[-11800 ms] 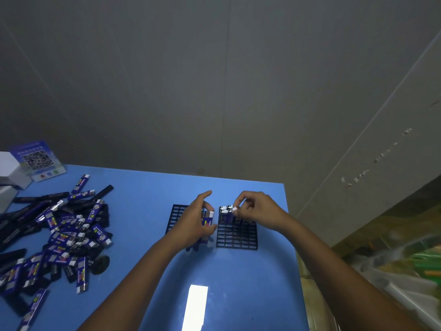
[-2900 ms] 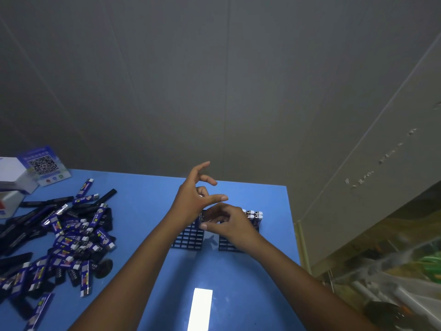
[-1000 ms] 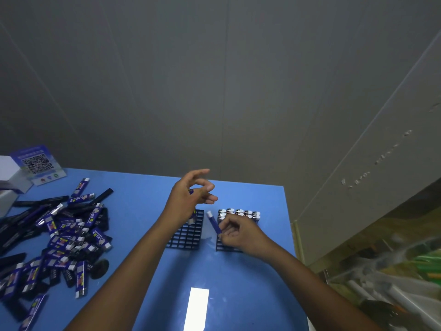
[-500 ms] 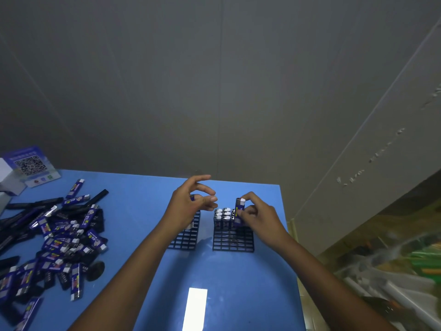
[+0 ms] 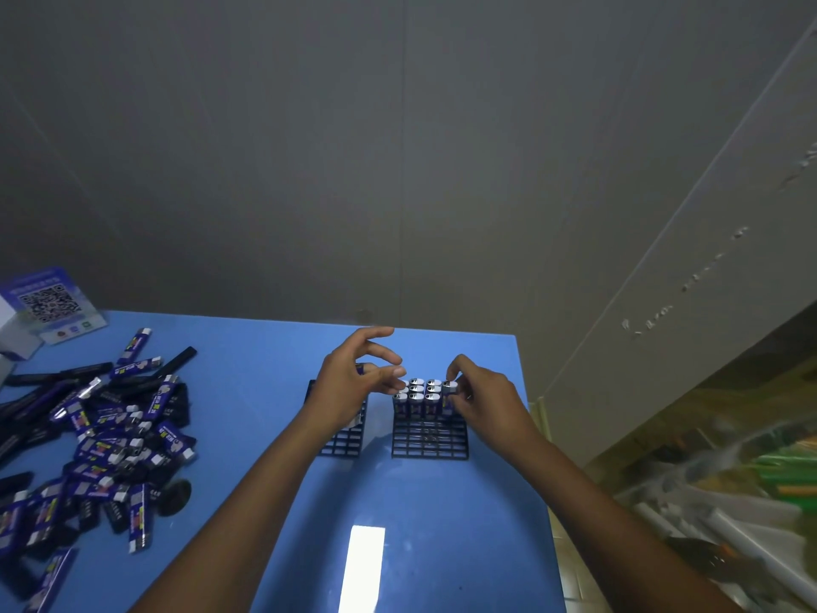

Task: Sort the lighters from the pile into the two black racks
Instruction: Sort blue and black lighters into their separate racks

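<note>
Right hand [image 5: 479, 398] pinches an upright blue lighter [image 5: 449, 396], long axis vertical, at the right rear of the right black grid rack [image 5: 429, 440], seemingly part-seated beside standing silver-capped lighters [image 5: 417, 391]. Left hand [image 5: 349, 391], over the left black rack [image 5: 342, 442], curls round what may be another blue lighter; the pile [image 5: 95, 440] lies well left on the blue tabletop [image 5: 398, 546].

Blue table [image 5: 247, 435] against grey wall [image 5: 309, 148]

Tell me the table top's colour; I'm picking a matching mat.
Bright blue table top, clearest in the head view.
</note>
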`<action>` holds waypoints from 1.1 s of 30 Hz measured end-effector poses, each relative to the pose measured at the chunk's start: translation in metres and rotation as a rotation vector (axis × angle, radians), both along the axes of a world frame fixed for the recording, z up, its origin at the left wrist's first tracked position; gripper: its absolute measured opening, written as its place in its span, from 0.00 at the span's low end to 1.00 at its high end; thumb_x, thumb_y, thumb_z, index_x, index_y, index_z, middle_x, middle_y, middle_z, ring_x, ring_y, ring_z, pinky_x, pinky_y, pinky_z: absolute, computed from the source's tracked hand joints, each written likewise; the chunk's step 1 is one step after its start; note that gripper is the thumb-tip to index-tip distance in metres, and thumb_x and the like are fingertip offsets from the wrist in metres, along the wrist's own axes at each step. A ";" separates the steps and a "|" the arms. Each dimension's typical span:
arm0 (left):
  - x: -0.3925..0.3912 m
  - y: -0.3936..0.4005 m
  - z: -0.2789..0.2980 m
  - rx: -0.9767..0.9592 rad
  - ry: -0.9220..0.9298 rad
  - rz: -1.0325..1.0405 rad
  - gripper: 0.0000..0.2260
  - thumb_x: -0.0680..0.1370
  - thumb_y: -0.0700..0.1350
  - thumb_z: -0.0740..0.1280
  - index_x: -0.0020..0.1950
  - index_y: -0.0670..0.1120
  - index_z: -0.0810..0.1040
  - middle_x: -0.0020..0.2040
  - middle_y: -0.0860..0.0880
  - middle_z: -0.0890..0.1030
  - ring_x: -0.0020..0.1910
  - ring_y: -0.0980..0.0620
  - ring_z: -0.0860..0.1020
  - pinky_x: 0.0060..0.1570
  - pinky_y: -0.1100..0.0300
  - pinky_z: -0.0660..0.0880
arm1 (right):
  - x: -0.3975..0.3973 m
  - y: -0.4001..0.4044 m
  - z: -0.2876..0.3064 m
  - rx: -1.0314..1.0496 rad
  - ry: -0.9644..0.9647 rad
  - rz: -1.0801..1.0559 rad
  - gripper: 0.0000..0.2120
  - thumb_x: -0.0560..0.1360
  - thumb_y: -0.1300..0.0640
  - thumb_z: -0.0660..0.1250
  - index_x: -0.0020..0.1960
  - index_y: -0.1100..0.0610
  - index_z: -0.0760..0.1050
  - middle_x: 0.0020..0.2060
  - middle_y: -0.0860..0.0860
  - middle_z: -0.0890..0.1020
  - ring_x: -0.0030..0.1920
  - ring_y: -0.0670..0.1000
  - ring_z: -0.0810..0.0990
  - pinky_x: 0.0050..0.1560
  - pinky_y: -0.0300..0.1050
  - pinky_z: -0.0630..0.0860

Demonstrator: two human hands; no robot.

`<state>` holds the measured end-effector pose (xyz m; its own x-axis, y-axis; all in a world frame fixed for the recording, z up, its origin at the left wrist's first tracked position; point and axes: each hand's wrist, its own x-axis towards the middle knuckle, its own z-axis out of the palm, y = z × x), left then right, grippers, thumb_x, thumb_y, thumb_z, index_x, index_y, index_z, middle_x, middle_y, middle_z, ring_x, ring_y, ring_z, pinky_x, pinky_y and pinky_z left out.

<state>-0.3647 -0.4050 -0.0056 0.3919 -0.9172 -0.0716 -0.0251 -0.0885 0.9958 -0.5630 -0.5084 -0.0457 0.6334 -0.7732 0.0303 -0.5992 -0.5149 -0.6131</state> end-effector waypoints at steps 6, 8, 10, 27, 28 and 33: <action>-0.002 -0.001 -0.002 0.001 0.001 -0.005 0.23 0.74 0.33 0.73 0.67 0.44 0.75 0.48 0.43 0.83 0.39 0.37 0.84 0.42 0.53 0.83 | 0.002 0.002 -0.007 -0.048 0.039 -0.010 0.11 0.72 0.61 0.70 0.44 0.50 0.69 0.40 0.45 0.75 0.39 0.49 0.76 0.40 0.45 0.72; -0.003 -0.002 -0.002 0.000 0.007 -0.003 0.23 0.74 0.33 0.73 0.67 0.44 0.75 0.47 0.43 0.83 0.39 0.37 0.84 0.41 0.53 0.83 | 0.002 0.004 -0.011 -0.060 0.051 -0.009 0.13 0.72 0.62 0.71 0.43 0.49 0.68 0.39 0.44 0.72 0.38 0.48 0.73 0.38 0.42 0.67; -0.003 -0.001 -0.002 0.001 0.008 -0.002 0.23 0.74 0.32 0.73 0.67 0.43 0.75 0.47 0.44 0.83 0.39 0.36 0.83 0.41 0.54 0.82 | 0.001 0.004 -0.013 -0.053 0.060 -0.017 0.15 0.71 0.63 0.70 0.42 0.49 0.67 0.39 0.45 0.72 0.38 0.49 0.72 0.37 0.42 0.67; -0.004 0.000 0.001 -0.003 0.001 0.000 0.23 0.74 0.33 0.72 0.67 0.43 0.74 0.48 0.43 0.83 0.39 0.37 0.84 0.41 0.54 0.83 | 0.005 0.005 -0.024 -0.087 0.101 -0.018 0.16 0.73 0.64 0.68 0.39 0.48 0.65 0.39 0.46 0.73 0.38 0.50 0.74 0.37 0.44 0.65; -0.004 0.001 0.002 0.000 0.002 0.001 0.23 0.74 0.33 0.72 0.67 0.43 0.74 0.48 0.42 0.83 0.39 0.38 0.84 0.41 0.55 0.82 | 0.005 0.005 -0.024 -0.085 0.095 -0.019 0.16 0.73 0.65 0.68 0.39 0.48 0.65 0.39 0.46 0.73 0.38 0.50 0.73 0.37 0.43 0.64; -0.003 0.001 0.003 -0.003 0.005 0.001 0.22 0.74 0.33 0.72 0.67 0.43 0.74 0.48 0.42 0.83 0.40 0.37 0.84 0.42 0.53 0.83 | 0.005 0.007 -0.023 -0.074 0.068 -0.050 0.11 0.74 0.66 0.67 0.41 0.52 0.70 0.40 0.48 0.75 0.39 0.51 0.74 0.38 0.45 0.68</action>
